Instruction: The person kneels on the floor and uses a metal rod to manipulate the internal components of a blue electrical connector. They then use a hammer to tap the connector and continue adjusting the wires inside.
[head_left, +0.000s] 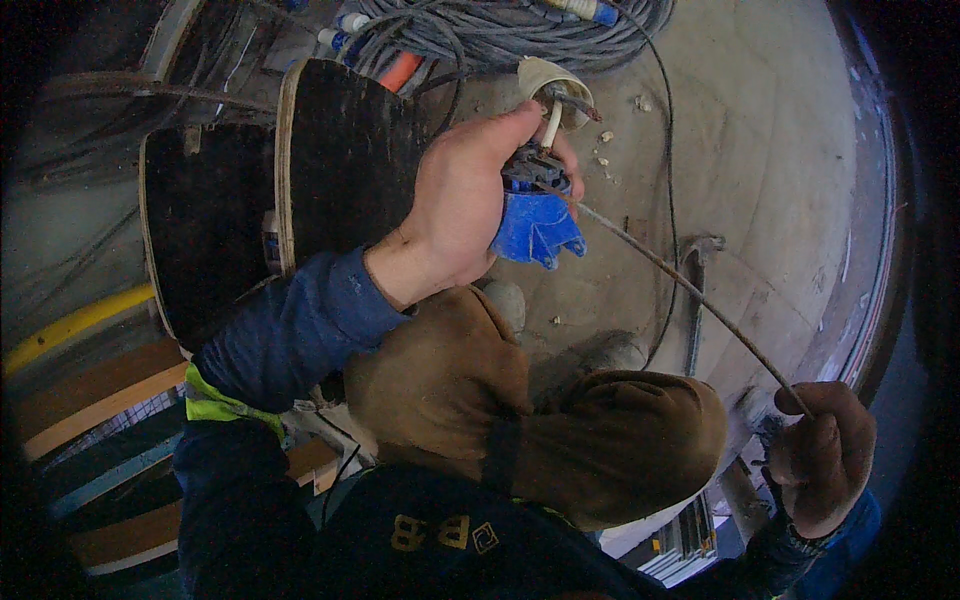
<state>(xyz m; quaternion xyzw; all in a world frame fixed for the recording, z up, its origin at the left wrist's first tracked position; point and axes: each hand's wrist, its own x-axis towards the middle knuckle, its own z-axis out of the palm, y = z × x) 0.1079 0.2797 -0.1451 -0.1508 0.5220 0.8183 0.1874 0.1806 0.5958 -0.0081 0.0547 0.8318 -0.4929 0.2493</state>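
My left hand [455, 190] is closed round a blue electrical connector [540, 225], which has a dark inner part at its upper end. A short white lead [552, 125] runs up from it toward a cream cone-shaped cover [572, 80], where a dark frayed cable end shows. At the lower right, my right hand [822, 455] is closed on one end of a long thin metal rod [690, 285]. The rod slants up to the left, and its far tip meets the connector beside my left fingers. Whether the tip sits inside the connector, I cannot tell.
A thick coil of grey cable [500, 35] lies on the concrete floor [770, 130] ahead. Black-faced plywood boards [345, 160] stand to the left, near a yellow tube [75, 325]. A metal tool with a curved head [697, 300] and a thin black cable [668, 150] lie to the right.
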